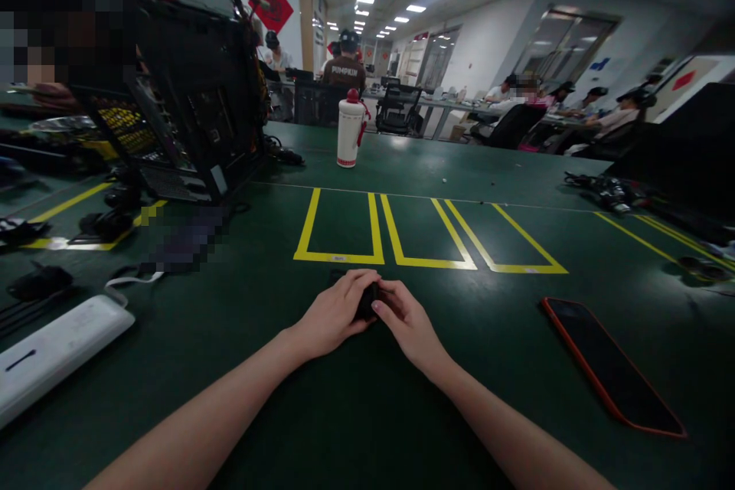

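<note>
Both hands meet low over the green table (pixel 356 398), just in front of the yellow tape frames. A small black object (pixel 367 302) sits between them, mostly covered by fingers, so its kind cannot be made out. My left hand (pixel 338 306) is wrapped over it from the left with fingers bent. From the right, my right hand (pixel 410 321) grips its edge between thumb and fingertips. Something dark and flat shows just behind the left fingers.
Yellow tape outlines (pixel 428 263) mark the table ahead. A white tumbler with red lid (pixel 348 130) stands farther back. To the right lies a phone in an orange case (pixel 614 367). A white power strip (pixel 66 352) and an open computer case (pixel 200 107) are at left.
</note>
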### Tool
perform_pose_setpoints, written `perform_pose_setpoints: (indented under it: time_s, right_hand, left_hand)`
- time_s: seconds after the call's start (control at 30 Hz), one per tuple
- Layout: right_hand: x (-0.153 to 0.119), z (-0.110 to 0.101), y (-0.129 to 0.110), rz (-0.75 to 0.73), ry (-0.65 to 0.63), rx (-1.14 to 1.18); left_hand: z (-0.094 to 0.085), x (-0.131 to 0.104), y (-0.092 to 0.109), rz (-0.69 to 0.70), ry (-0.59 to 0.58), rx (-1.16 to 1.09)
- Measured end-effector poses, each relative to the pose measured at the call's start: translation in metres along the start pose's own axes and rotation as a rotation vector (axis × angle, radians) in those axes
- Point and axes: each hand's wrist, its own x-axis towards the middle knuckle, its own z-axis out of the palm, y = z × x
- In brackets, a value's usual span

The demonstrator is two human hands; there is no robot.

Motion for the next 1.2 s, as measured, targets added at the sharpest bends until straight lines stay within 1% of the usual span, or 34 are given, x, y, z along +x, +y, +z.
perform_pose_setpoints:
  time_s: [0.17,0.37,0.47,0.57,0.7,0.83,1.0,1.1,1.2]
  right_hand:
    - [0.0006,-0.0029,-0.0002,-0.052,-0.035,0.020]
    - [0.0060,-0.0032,0.0008,-0.064,0.041,-0.052]
    - [0.0071,-0.0031,-0.0005,-0.024,0.053,-0.061]
    - [0.0065,-0.0047,-0.0028,-0.016,0.024,-0.096]
    - [0.0046,-0.0075,-0.0017,-0.071,-0.007,-0.129]
    - [0.0046,-0.0080,0.0021,-0.105,-0.008,-0.112]
    - [0.0077,-0.0062,0.0024,-0.075,0.013,-0.102]
    - [0.0078,-0.0049,0.0006,-0.067,0.030,-0.120]
    - [0.0062,-0.0048,-0.0005,-0.098,0.028,-0.158]
  left_hand:
    - [0.0000,0.0016,-0.0017,0.003,0.001,-0.007]
    - [-0.0016,0.0020,0.0003,-0.015,-0.010,-0.011]
    - [-0.0013,0.0014,0.0006,-0.012,-0.010,-0.004]
    - [-0.0012,0.0009,0.0009,-0.014,-0.011,-0.005]
    - [-0.0014,0.0015,0.0013,-0.027,-0.016,-0.008]
    - [-0.0014,0.0023,0.0013,-0.024,-0.009,-0.011]
    - [-0.0014,0.0027,0.0018,-0.024,-0.008,0.001]
    - [-0.0008,0.0032,0.0020,-0.020,-0.006,0.012]
    - [-0.0005,0.0033,0.0021,-0.021,-0.006,0.005]
